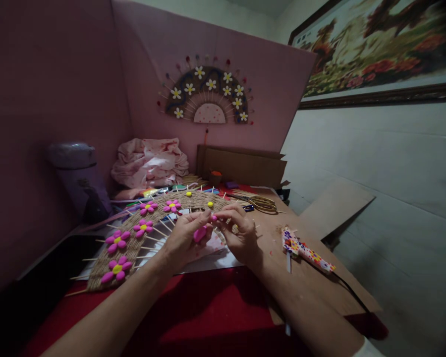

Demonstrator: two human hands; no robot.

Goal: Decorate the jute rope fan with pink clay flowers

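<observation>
My left hand (191,230) is closed around a lump of pink modelling clay (199,234). Between the fingertips of both hands is a small pink bit of clay (214,217), pinched by my right hand (239,230). Beneath and behind them lies an arched fan (130,233) wound in brown twine, with thin wooden sticks poking out along its edges. Pink flowers (117,241) with yellow centres sit on its left side. Two yellow dots (210,204) without petals show near its top. My hands hide the fan's right part.
A flower-patterned glue gun (293,246) lies on brown cardboard (319,292) at right, its cord trailing forward. Scissors (262,202) lie behind my right hand. A purple bottle (80,183) and bundled pink cloth (150,161) stand back left. A finished-looking fan (208,94) hangs on the pink panel.
</observation>
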